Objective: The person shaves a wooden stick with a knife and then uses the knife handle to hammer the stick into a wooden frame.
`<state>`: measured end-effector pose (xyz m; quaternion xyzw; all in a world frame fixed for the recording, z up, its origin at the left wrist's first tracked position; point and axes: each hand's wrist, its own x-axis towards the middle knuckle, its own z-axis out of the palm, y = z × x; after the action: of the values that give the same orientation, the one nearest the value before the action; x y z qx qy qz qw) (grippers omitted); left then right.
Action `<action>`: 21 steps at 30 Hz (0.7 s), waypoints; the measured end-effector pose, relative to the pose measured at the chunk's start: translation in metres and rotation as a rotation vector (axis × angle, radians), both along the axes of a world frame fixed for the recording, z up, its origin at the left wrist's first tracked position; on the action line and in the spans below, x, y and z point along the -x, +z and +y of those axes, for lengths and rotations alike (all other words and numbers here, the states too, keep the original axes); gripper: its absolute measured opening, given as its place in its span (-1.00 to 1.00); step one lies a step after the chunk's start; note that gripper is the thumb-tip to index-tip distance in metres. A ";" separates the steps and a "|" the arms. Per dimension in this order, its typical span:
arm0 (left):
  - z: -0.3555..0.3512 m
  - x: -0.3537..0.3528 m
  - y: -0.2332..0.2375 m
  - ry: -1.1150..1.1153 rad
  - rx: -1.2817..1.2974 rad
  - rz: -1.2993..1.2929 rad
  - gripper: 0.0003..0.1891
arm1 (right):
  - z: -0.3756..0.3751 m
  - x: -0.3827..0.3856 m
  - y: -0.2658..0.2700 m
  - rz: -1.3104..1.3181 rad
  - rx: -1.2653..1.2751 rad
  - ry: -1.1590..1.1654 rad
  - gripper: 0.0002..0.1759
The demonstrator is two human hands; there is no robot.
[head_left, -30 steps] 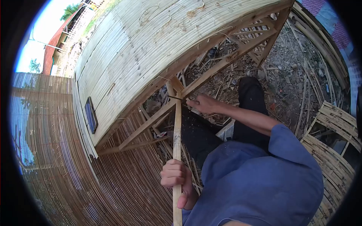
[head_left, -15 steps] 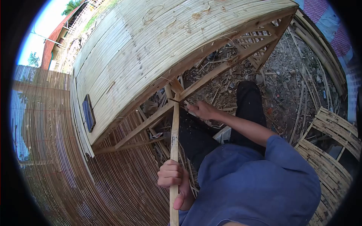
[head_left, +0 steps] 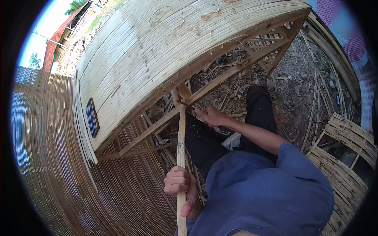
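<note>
My left hand (head_left: 179, 183) is wrapped round a long, pale wooden strip (head_left: 181, 151), low in the view. The strip's far end meets the wooden frame below the edge of a bamboo-slat tabletop (head_left: 157, 59). My right hand (head_left: 210, 117) is closed close to that end, beside a wooden crossbar (head_left: 216, 82). It grips the handle of a tool whose thin dark blade (head_left: 184, 104) reaches across the strip's end; the exact kind of tool is unclear.
A phone (head_left: 92, 118) lies on the tabletop's left edge. Upright bamboo screening (head_left: 51, 149) stands at the left. Wood scraps (head_left: 232, 92) litter the ground, and a slatted bamboo panel (head_left: 338, 157) is at the right, below long bamboo poles (head_left: 330, 51).
The strip's far end has shifted slightly left. The thin blade now shows at a different angle across it, and my right hand has moved very little.
</note>
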<state>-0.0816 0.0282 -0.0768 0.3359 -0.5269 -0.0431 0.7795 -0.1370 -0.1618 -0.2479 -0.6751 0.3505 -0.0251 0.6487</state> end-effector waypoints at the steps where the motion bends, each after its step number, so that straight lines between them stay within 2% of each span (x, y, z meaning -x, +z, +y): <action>1: -0.001 0.002 0.000 -0.004 0.005 -0.001 -0.20 | -0.010 -0.002 0.001 0.059 0.033 -0.044 -0.09; 2: 0.000 0.002 0.000 -0.014 0.006 -0.013 -0.20 | -0.015 -0.006 0.002 0.108 0.061 -0.095 -0.09; 3: -0.001 0.000 0.001 -0.025 0.007 -0.029 -0.20 | -0.012 0.001 0.032 0.076 0.075 -0.033 -0.13; 6: -0.001 -0.001 -0.001 -0.013 0.021 -0.001 -0.20 | 0.000 0.006 0.043 0.093 -0.042 -0.011 -0.14; 9: -0.002 -0.001 0.001 -0.004 0.003 -0.026 -0.20 | 0.008 0.012 0.005 0.034 -0.129 -0.064 -0.13; 12: 0.000 -0.003 0.006 0.005 -0.029 -0.042 -0.21 | 0.014 0.028 0.021 0.120 -0.188 -0.121 -0.15; 15: 0.000 0.000 0.007 0.037 -0.069 -0.042 -0.21 | 0.023 0.048 -0.002 0.202 -0.327 -0.158 -0.17; 17: 0.003 -0.002 0.010 0.053 -0.116 -0.068 -0.21 | 0.032 0.063 -0.028 0.286 -0.330 -0.124 -0.19; 19: 0.001 -0.006 0.018 0.079 -0.157 -0.074 -0.21 | 0.041 0.071 -0.046 0.247 -0.306 -0.153 -0.20; 21: 0.000 -0.012 0.031 0.119 -0.176 -0.058 -0.22 | 0.040 0.075 -0.044 0.250 -0.289 -0.118 -0.32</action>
<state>-0.0697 0.0282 -0.0456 0.4348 -0.5227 -0.0333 0.7325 -0.2121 -0.1223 -0.2923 -0.5509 0.4672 0.0713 0.6879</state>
